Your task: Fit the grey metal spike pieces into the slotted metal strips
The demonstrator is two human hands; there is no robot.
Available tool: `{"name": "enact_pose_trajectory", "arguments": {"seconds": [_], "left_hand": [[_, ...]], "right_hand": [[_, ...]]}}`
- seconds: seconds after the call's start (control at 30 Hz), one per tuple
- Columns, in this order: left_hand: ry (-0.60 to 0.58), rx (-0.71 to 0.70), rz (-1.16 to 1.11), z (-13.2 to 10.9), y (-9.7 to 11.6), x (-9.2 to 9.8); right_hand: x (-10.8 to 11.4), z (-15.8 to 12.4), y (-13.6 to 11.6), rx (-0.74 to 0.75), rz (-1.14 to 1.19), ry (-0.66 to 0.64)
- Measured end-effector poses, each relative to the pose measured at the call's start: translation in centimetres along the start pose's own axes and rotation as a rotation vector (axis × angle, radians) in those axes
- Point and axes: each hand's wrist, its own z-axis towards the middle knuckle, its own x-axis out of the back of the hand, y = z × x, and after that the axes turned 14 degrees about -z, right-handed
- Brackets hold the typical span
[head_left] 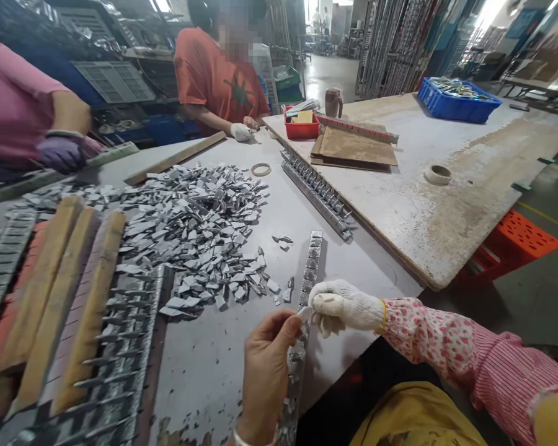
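Low in the centre, my left hand (267, 365) pinches a chip (305, 313) by the strip (313, 254); what my curled right hand (341, 303) grips, I cannot tell. The pile (199, 223) sits centre-left, seemingly for reach.

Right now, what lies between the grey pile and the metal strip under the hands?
A few loose grey pieces on the white table, seen in the head view.

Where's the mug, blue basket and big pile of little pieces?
Mug (333, 103): head view, on its body.
Blue basket (460, 110): head view, on its front wall.
Pile of little pieces (199, 214): head view, near its middle.
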Motion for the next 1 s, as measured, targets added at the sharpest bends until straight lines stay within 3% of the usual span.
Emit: {"name": "enact_pose_trajectory", "arguments": {"seconds": [0.07, 0.13, 0.2, 0.33, 0.43, 0.53, 0.63, 0.7, 0.8, 0.9, 1.0], "left_hand": [[0.087, -0.231, 0.279, -0.1, -0.3, -0.1], [0.041, -0.404, 0.503, -0.3, -0.3, -0.2], [-0.022, -0.486, 0.629, -0.3, -0.2, -0.3], [-0.087, -0.472, 0.740, 0.2, -0.3, -0.5], [-0.109, -0.409, 0.804, 1.3, -0.7, -0.2], [-0.134, -0.329, 0.779, 2.4, -1.8, 0.5], [-0.275, -0.224, 0.698, 2.8, -3.8, 1.5], [-0.338, -0.208, 0.701, 2.7, -5.1, 2.1], [-0.348, -0.243, 0.743, 2.3, -6.4, 2.4], [-0.361, -0.251, 0.781, 2.0, -6.6, 2.5], [-0.360, -0.265, 0.806, 1.9, -6.6, 2.4]], "right_hand": [[0.0, 0.0, 0.2, 0.040, -0.060, 0.084], [-0.1, 0.1, 0.5, 0.039, -0.069, 0.114], [-0.2, 0.2, 0.8, 0.012, -0.047, 0.113], [0.1, 0.6, 0.8, -0.056, -0.031, 0.081], [2.0, 1.9, 0.1, -0.042, -0.079, 0.082], [5.7, 4.0, -0.7, 0.006, -0.180, 0.308], [9.6, 6.3, -1.0, -0.047, -0.567, 0.485], [11.3, 7.4, -1.0, -0.106, -0.911, 0.450], [12.0, 8.6, -1.2, -0.154, -1.342, 0.325], [11.7, 9.5, -1.6, -0.209, -1.597, 0.219], [11.4, 10.7, -2.1, -0.290, -1.698, 0.124]]}}
